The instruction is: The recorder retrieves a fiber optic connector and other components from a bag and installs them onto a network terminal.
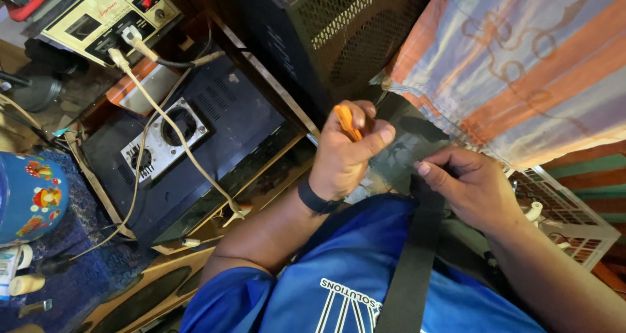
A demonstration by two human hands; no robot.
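Closest in: a blue shirt (352,274) with white print, a black strap (412,268) running up across it toward the hands. Left hand (343,152), black wristband (315,199) on the wrist, fingers (378,137) clenched around an orange-handled tool (347,122); only the orange grip shows, the tip is hidden behind the fist. Right hand (471,184) just beside it, fingers (427,170) pinched down on the top end of the black strap, apparently gripping it, thumb side toward the left hand. Both hands work over a dark grey piece (398,154) lying between them; what it is, cannot tell. Right of the right hand, a white plastic basket (566,221) with a lattice wall. Left side, low: a blue printed cup (29,196) on a blue cloth (72,274), a wooden panel with oval cutouts (147,294) beside it. Further out, a black metal case (215,144) with two round fan grilles on a silver plate (166,141); a cream cable (163,121) crosses it. Beyond the hands, a black speaker box (326,33) with mesh grille, and a striped orange, blue and white cloth (521,66) draped to its right. Far top left, a cream-coloured device (107,10) with a red switch, cable plugged into its front.
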